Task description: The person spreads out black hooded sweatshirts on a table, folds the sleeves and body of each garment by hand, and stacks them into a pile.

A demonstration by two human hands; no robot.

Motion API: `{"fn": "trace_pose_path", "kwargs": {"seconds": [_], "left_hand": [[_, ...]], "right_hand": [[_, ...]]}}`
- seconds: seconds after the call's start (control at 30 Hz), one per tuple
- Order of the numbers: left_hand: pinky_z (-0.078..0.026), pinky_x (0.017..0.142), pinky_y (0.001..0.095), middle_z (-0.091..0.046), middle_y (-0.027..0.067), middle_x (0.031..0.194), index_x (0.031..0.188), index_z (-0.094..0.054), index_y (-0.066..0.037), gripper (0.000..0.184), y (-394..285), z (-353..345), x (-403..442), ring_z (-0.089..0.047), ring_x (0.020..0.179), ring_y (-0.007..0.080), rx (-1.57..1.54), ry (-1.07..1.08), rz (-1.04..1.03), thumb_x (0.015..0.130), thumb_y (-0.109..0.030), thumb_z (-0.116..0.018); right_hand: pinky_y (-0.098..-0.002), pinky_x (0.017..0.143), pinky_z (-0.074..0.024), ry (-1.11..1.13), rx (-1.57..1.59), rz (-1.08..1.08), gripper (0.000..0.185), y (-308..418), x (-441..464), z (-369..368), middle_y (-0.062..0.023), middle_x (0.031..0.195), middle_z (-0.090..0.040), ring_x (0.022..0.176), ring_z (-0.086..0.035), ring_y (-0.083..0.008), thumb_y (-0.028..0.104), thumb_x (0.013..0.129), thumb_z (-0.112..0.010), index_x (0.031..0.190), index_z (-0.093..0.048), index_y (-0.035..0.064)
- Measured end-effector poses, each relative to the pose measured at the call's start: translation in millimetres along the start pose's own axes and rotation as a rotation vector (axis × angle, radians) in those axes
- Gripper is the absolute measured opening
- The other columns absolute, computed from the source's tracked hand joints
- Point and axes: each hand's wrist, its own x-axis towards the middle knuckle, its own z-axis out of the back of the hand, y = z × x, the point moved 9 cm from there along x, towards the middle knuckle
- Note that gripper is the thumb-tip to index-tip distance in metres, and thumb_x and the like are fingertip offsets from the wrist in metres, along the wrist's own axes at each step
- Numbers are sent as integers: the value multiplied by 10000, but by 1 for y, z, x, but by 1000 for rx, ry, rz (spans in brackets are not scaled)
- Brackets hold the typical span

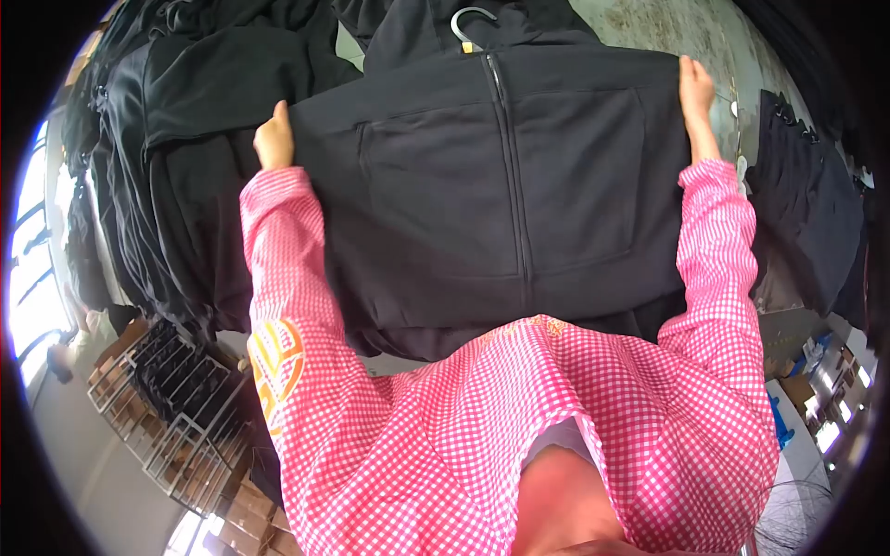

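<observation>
A black zip-front sweatshirt [436,204] is spread wide in front of me, its zipper running down the middle and a pocket on each side. My left hand [275,139] is closed on the upper left corner of the cloth, thumb up. At the upper right corner, my right hand [695,91] grips the same edge. The cloth between the two hands looks stretched fairly straight. Just beyond the upper edge, a pale hanger hook [475,18] shows with a small yellow piece at its base; the rest of the hanger is hidden.
More black garments [222,83] hang or lie piled on the left and behind. Dark clothes [802,195] also hang at the right. A metal rack [167,417] and cardboard boxes [250,510] stand at the lower left. A worn, stained pale surface [667,28] lies at the upper right.
</observation>
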Motion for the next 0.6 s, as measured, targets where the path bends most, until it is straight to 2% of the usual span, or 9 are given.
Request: {"fn": "trace_pose_path", "kwargs": {"seconds": [0.1, 0.17, 0.23, 0.3, 0.4, 0.47, 0.5, 0.53, 0.6], "left_hand": [[-461, 632, 337, -642, 118, 710, 803, -655, 10, 495, -6, -20, -19, -573, 624, 306, 354, 82, 57, 924, -421, -445], [-463, 668, 328, -647, 118, 763, 852, -654, 4, 455, -18, 11, -36, -581, 672, 299, 91, -37, -104, 934, -388, -437], [-465, 704, 320, -653, 119, 817, 901, -653, -2, 419, -22, 54, -66, -589, 719, 293, -159, -164, -265, 945, -354, -430], [-452, 728, 295, -647, 103, 883, 946, -638, -10, 326, 12, 87, -111, -582, 762, 244, -174, -134, -103, 946, -274, -445], [-449, 683, 265, -627, 80, 782, 903, -625, 8, 272, 39, 91, -204, -555, 701, 180, -332, 12, 203, 926, -233, -501], [-451, 681, 259, -613, 83, 742, 906, -629, 8, 283, 47, 76, -258, -551, 685, 168, -278, 76, 244, 921, -253, -521], [-452, 705, 255, -608, 86, 770, 947, -624, 5, 285, 47, 70, -279, -548, 705, 159, -240, 26, 225, 901, -267, -551], [-453, 715, 260, -609, 90, 801, 984, -613, 3, 286, 50, 57, -297, -552, 725, 166, -317, 29, 281, 891, -263, -566], [-452, 740, 269, -604, 101, 887, 1049, -589, 0, 320, 47, 56, -321, -558, 786, 183, -352, -10, 351, 871, -266, -601]], "right_hand": [[-351, 709, -446, 154, -284, 66, 448, 17, -12, -30, -108, 829, -636, 783, -599, -270, 456, 900, -467, 963, -585, 28], [-322, 725, -441, 224, -251, 106, 452, 3, -4, -28, -72, 845, -635, 783, -602, -224, 445, 917, -466, 1048, -587, 31], [-359, 812, -445, 133, 64, 225, 534, 3, -9, 8, -114, 1014, -641, 931, -603, -298, 537, 888, -453, 1096, -587, 64], [-281, 817, -436, 193, 85, -2, 455, -25, -39, 49, -71, 1002, -632, 901, -591, -201, 439, 925, -476, 1167, -570, 66], [-221, 713, -421, 268, 37, -7, 371, -65, -96, 121, -25, 898, -616, 775, -552, -128, 357, 961, -449, 1112, -596, 52], [-210, 692, -413, 219, 93, -180, 360, -106, -159, 162, -16, 899, -617, 768, -539, -112, 353, 961, -449, 1105, -606, 62], [-216, 695, -419, 391, 358, -134, 374, -40, -201, 177, -22, 919, -621, 791, -545, -109, 369, 952, -465, 1117, -607, 65], [-216, 695, -419, 383, 362, -131, 374, -61, -216, 172, -22, 919, -621, 791, -545, -109, 369, 952, -465, 1117, -607, 65], [-289, 784, -464, 182, 214, -502, 445, -156, -252, 157, -86, 1087, -612, 947, -570, -179, 414, 925, -499, 1147, -604, 44]]}}
